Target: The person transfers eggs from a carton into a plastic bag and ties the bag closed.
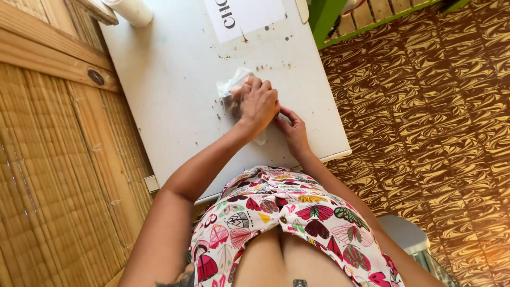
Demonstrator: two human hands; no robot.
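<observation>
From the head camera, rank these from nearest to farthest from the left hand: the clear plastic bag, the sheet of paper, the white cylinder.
1. Clear plastic bag: under the left hand, in its grip.
2. Sheet of paper: beyond the hand, at the table's far edge.
3. White cylinder: farthest, at the far left corner.

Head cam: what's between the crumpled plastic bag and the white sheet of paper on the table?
Only bare white table with a few dark crumbs scattered between the plastic bag and paper sheet, per the head view.

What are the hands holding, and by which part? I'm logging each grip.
The left hand presses down on a clear plastic bag, covering its middle; the right hand pinches its near end.
</observation>
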